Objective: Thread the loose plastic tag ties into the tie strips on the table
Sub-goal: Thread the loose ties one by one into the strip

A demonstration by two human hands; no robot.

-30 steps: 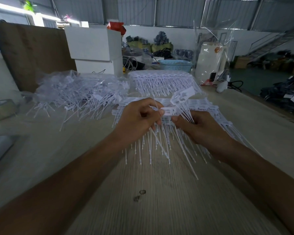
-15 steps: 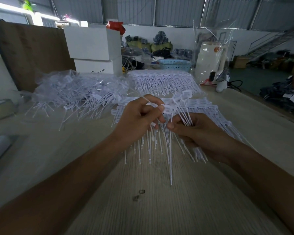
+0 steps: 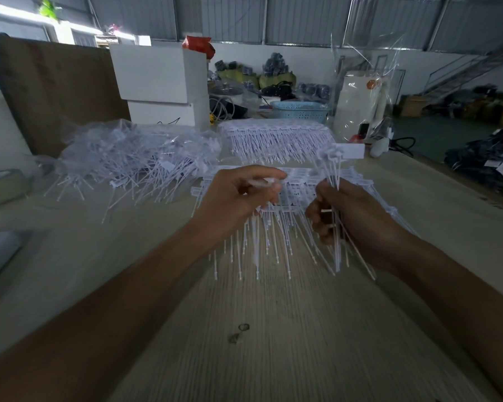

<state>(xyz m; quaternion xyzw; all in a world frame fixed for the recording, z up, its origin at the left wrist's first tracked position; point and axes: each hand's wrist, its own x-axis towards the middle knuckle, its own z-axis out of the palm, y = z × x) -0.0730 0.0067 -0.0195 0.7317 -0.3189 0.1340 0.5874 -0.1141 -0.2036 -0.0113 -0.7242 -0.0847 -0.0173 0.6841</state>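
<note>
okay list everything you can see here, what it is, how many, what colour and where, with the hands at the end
bundle of ties: one handful, white, held up in the right hand
single tie: one, white, pinched in the left hand
tie strips: a stack, white, on the table under the hands
far tie strips: one stack, white, behind
loose ties: a heap, white, left
boxes: two, white, stacked at back
basket: one, blue, back
table: one, pale wood
left hand: pinching
right hand: gripping

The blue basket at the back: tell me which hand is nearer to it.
Right. The right hand, gripping a bundle of ties, sits almost straight below the blue basket; the left hand is further to its left.
</note>
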